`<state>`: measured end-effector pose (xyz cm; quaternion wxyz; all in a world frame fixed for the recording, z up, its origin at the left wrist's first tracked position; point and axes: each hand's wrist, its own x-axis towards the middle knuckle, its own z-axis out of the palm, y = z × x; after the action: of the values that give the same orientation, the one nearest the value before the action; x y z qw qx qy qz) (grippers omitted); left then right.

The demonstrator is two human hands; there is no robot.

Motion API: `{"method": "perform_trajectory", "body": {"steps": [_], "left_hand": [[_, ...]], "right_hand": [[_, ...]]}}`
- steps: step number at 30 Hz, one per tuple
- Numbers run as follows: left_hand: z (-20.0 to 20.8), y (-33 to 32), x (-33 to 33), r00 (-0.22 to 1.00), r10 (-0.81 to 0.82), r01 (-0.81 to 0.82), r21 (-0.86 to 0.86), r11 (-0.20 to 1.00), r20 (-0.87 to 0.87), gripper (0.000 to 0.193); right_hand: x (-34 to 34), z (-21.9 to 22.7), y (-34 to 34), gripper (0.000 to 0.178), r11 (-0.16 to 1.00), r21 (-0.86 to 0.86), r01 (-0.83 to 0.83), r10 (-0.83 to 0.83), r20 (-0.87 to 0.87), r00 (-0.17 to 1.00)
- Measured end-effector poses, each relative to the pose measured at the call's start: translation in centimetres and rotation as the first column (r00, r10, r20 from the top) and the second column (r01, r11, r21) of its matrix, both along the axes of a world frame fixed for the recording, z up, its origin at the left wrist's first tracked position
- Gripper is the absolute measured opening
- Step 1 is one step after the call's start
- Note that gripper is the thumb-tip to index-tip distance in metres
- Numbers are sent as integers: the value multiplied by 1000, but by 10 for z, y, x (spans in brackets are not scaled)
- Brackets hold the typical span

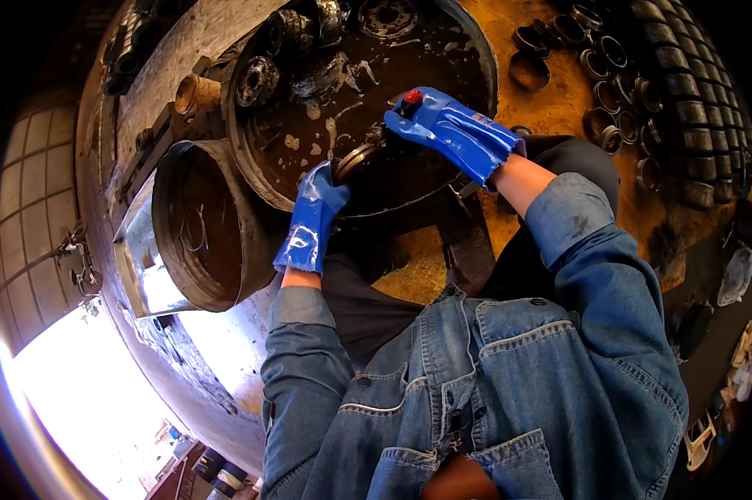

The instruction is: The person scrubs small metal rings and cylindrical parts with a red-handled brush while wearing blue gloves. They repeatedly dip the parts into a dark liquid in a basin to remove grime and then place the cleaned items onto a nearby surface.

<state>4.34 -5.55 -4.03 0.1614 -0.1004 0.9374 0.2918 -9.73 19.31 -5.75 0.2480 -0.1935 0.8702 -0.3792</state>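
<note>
Both my hands wear blue rubber gloves, over a wide round metal basin [494, 62] of dark, foam-flecked liquid. My left hand [313, 204] is closed on a metal ring [356, 162], holding it tilted at the near side of the basin. The fingers of my right hand [447, 129] wrap round a red-handled tool [412, 98]. Its dark working end lies close to the ring's upper edge; I cannot tell whether they touch or what kind of tool it is. Several wet, dark metal parts [319, 75] sit at the basin's far left, partly in the liquid.
Left of the basin, a large drum [238, 221] lies with its mouth toward me. A rusty cup-shaped part [197, 94] stands beyond it. Several metal rings [607, 96] are scattered on the brown floor at right, beside stacked rows of dark cylindrical parts [694, 108].
</note>
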Motion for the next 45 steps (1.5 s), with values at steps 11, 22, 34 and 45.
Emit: {"method": "perform_trajectory", "body": {"steps": [11, 22, 34, 45], "left_hand": [[4, 1, 9, 999, 45, -45, -48, 998, -16, 43], [-14, -7, 16, 999, 10, -10, -21, 1000, -44, 45], [14, 27, -12, 988, -149, 149, -417, 896, 34, 55], [11, 33, -9, 995, -56, 84, -408, 909, 80, 53]], "right_hand": [[24, 33, -6, 39, 971, -222, -93, 109, 64, 992], [45, 41, -25, 38, 947, -242, -211, 172, -172, 970], [40, 8, 28, 58, 962, -237, 134, -106, 125, 986], [22, 7, 18, 52, 993, 74, 92, -91, -24, 996]]}}
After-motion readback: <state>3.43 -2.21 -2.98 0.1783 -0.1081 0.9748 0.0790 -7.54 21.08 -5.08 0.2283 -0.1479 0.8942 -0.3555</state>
